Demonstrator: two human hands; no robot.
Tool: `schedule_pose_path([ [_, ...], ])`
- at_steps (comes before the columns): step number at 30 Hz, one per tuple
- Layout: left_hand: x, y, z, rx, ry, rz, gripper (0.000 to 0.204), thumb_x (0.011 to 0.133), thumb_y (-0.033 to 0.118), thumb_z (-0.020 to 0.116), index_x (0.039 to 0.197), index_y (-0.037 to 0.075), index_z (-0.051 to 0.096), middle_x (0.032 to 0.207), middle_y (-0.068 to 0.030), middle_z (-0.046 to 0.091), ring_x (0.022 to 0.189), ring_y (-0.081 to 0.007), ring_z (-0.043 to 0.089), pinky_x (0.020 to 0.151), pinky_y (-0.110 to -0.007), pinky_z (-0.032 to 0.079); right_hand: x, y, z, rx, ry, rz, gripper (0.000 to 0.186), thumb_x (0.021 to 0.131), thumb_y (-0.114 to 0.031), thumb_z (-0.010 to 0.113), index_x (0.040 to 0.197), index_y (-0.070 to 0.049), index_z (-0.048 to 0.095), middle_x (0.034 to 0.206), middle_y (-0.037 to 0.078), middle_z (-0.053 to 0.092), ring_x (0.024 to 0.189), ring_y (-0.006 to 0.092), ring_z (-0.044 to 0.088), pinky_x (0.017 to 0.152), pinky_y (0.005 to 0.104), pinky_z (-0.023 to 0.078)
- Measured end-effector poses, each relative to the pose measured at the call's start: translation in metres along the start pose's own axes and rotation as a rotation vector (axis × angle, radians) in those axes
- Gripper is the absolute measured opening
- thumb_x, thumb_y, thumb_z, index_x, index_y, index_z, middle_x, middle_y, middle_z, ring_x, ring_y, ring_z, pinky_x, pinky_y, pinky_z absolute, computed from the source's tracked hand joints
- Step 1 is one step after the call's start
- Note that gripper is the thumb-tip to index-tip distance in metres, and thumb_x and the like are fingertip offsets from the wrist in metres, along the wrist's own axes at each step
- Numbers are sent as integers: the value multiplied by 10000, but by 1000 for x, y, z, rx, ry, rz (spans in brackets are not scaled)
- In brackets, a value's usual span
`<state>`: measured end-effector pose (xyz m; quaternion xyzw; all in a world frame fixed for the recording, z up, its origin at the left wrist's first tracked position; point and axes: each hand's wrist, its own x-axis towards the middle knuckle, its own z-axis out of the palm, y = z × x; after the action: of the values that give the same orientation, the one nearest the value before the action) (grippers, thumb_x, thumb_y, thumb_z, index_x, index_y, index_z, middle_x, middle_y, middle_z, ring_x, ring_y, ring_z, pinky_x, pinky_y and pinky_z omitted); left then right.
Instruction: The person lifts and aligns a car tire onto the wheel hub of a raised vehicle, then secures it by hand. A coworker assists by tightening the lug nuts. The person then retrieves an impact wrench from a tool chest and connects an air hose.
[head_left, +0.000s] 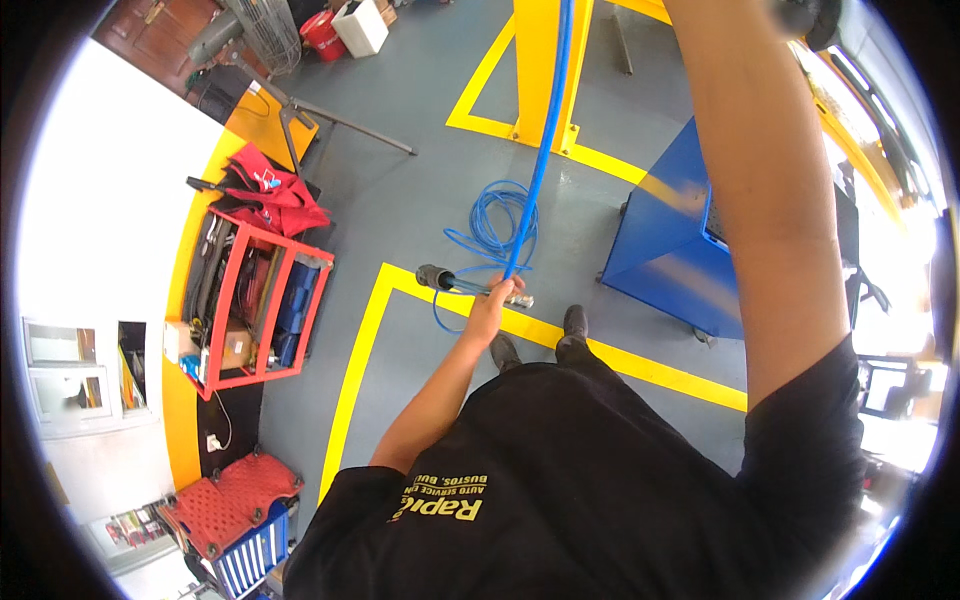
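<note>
My left hand (490,308) is closed low in front of me, around a thick blue hose (547,150) that runs up taut out of the top of the view. At the same hand is a long tool with a dark round end (434,277) and a silver metal tip (524,300); whether the fingers also grip it I cannot tell. A thinner blue hose (490,215) lies in loose coils on the floor beyond. My right arm (775,200) reaches up past the top edge, its hand out of view.
A yellow post (540,70) is bolted to the grey floor ahead. At right stands a blue wheeled cabinet (665,240). On the left are a red tool cart (262,375), a red creeper (235,495) and a standing fan (265,40). A red bucket (322,36) sits farther off.
</note>
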<state>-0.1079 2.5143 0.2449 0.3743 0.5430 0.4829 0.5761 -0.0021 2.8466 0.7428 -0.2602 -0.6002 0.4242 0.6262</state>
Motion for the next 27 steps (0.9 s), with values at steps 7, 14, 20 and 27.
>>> schedule_pose_path([
  [7, -82, -77, -154, -68, 396, -303, 287, 870, 312, 571, 874, 48, 685, 901, -70, 655, 812, -161, 605, 735, -297, 479, -241, 193, -67, -513, -33, 152, 230, 976, -250, 525, 1012, -62, 654, 747, -1, 578, 695, 131, 513, 620, 301, 404],
  [14, -119, -80, -223, -256, 686, -408, 176, 846, 246, 570, 852, 75, 609, 693, -24, 526, 607, -144, 499, 551, -284, 406, -527, 301, -115, -353, -164, 915, 306, 892, -272, 626, 687, -46, 639, 605, 34, 552, 608, 131, 505, 589, 343, 412],
  [20, -104, -97, -240, -462, 719, -516, 31, 822, 116, 554, 852, 113, 549, 651, -32, 509, 558, -160, 476, 555, -329, 429, -463, 287, -83, -304, -114, 808, 315, 901, -292, 625, 710, -42, 654, 569, 14, 495, 580, 105, 475, 543, 321, 374],
  [27, -86, -78, -231, -442, 695, -429, 426, 788, 98, 543, 1206, 174, 571, 792, -77, 561, 605, -182, 486, 579, -343, 433, -306, 196, -42, -169, 58, 497, 283, 941, -293, 594, 868, -21, 621, 694, 14, 543, 644, 97, 480, 572, 307, 397],
])
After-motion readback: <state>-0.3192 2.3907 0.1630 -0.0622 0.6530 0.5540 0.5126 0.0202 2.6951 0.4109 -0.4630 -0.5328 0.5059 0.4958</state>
